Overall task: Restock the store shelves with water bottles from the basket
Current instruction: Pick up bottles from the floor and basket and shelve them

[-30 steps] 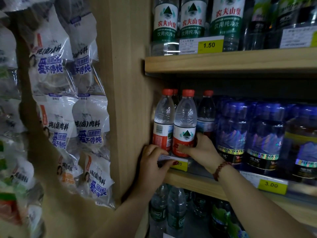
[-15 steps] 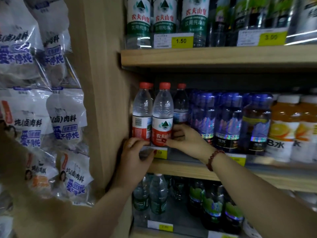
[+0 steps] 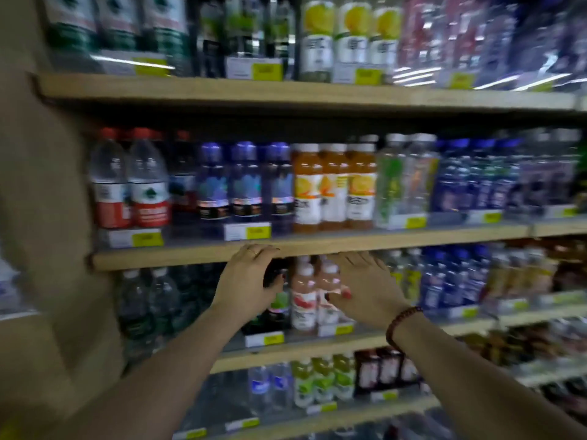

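Two red-capped water bottles (image 3: 148, 182) with red and white labels stand at the left end of the middle wooden shelf (image 3: 190, 254). Both my hands hang in the air in front of the shelf below, holding nothing. My left hand (image 3: 246, 281) has relaxed fingers and a ring, just under the shelf edge. My right hand (image 3: 365, 287), with a bead bracelet at the wrist, is spread in front of pink-labelled bottles (image 3: 314, 296). The whole view is motion-blurred. No basket is visible.
Blue soda-water bottles (image 3: 246, 185) and orange drinks (image 3: 333, 188) fill the middle shelf to the right. Green-labelled water bottles (image 3: 117, 23) stand on the top shelf. A wooden side panel (image 3: 41, 185) rises at the left. Lower shelves hold more bottles.
Both hands left the red-capped bottles and the price strip and moved right and down. The view swung to the right, bringing more of the shelves into sight.
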`<state>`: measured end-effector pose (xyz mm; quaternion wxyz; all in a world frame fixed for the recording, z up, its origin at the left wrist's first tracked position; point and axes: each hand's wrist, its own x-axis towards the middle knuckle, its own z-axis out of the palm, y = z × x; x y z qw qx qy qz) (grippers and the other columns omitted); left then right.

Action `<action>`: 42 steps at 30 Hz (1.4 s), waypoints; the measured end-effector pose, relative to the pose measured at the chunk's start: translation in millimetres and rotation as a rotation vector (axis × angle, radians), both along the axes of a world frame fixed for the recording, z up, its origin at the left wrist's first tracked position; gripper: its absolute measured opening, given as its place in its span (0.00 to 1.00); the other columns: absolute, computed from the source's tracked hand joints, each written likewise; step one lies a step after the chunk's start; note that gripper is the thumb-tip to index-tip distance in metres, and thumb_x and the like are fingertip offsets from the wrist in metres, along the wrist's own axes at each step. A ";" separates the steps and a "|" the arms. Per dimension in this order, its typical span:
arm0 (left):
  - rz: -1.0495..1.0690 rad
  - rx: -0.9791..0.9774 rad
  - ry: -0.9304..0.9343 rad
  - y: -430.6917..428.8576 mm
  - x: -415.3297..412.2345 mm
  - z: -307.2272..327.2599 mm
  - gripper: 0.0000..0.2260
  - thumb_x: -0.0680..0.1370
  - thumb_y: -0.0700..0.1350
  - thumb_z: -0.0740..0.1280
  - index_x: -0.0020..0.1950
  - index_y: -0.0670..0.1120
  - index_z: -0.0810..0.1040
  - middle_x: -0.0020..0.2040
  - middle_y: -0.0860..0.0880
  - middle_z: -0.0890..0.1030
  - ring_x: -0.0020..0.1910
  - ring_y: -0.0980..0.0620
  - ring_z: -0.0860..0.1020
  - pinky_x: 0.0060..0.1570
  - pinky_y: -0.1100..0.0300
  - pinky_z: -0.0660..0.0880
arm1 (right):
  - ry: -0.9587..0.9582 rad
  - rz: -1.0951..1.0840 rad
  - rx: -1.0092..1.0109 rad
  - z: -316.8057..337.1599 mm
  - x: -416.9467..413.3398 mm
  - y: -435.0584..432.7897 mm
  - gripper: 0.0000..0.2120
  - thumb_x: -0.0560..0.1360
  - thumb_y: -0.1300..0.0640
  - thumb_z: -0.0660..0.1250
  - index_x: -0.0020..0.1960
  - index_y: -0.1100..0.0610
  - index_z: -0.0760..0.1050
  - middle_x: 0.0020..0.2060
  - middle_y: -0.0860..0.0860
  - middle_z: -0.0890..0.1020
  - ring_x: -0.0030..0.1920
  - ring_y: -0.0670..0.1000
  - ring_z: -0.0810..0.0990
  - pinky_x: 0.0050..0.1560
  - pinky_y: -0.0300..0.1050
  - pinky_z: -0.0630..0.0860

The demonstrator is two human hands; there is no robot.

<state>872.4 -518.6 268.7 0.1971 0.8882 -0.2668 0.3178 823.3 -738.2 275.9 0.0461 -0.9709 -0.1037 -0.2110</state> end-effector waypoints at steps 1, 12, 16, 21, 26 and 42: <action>-0.038 0.030 0.013 -26.8 -10.1 -4.6 0.19 0.73 0.47 0.71 0.63 0.43 0.78 0.60 0.45 0.80 0.60 0.43 0.76 0.60 0.49 0.74 | 0.013 -0.049 0.009 -5.0 -20.1 -25.0 0.30 0.75 0.43 0.63 0.74 0.49 0.60 0.71 0.49 0.66 0.71 0.53 0.63 0.69 0.49 0.62; -0.501 0.259 0.107 -310.2 -133.8 -48.7 0.26 0.77 0.56 0.65 0.72 0.48 0.68 0.70 0.49 0.70 0.68 0.47 0.68 0.66 0.52 0.68 | 0.115 -0.588 0.029 -50.0 -259.6 -248.8 0.34 0.76 0.42 0.64 0.77 0.51 0.55 0.72 0.51 0.65 0.72 0.55 0.61 0.72 0.52 0.59; -0.667 0.300 0.151 -393.6 -173.8 -61.3 0.26 0.77 0.58 0.63 0.73 0.50 0.66 0.72 0.50 0.68 0.69 0.49 0.68 0.65 0.52 0.70 | 0.110 -0.794 0.077 -63.4 -333.4 -299.1 0.34 0.74 0.42 0.65 0.76 0.51 0.58 0.71 0.52 0.67 0.71 0.56 0.63 0.70 0.51 0.61; -0.842 0.302 0.167 -484.3 -214.5 -73.3 0.26 0.77 0.57 0.65 0.73 0.50 0.67 0.71 0.50 0.69 0.70 0.49 0.66 0.65 0.54 0.69 | 0.131 -1.000 0.113 -75.3 -393.2 -351.0 0.32 0.73 0.40 0.66 0.73 0.51 0.63 0.69 0.51 0.70 0.69 0.55 0.66 0.67 0.50 0.65; -0.972 0.342 0.108 -569.1 -226.8 -78.1 0.28 0.74 0.57 0.66 0.71 0.46 0.70 0.68 0.47 0.73 0.67 0.46 0.70 0.65 0.54 0.67 | 0.143 -1.127 0.116 -79.2 -413.9 -412.7 0.33 0.74 0.39 0.65 0.74 0.51 0.61 0.70 0.51 0.68 0.70 0.55 0.64 0.70 0.50 0.61; -1.202 0.431 0.160 -818.0 -252.4 -131.5 0.26 0.72 0.54 0.71 0.66 0.45 0.74 0.62 0.46 0.78 0.63 0.46 0.74 0.63 0.56 0.69 | 0.218 -1.427 0.247 -132.7 -470.7 -597.4 0.32 0.74 0.41 0.65 0.73 0.49 0.61 0.70 0.48 0.69 0.70 0.52 0.65 0.69 0.46 0.63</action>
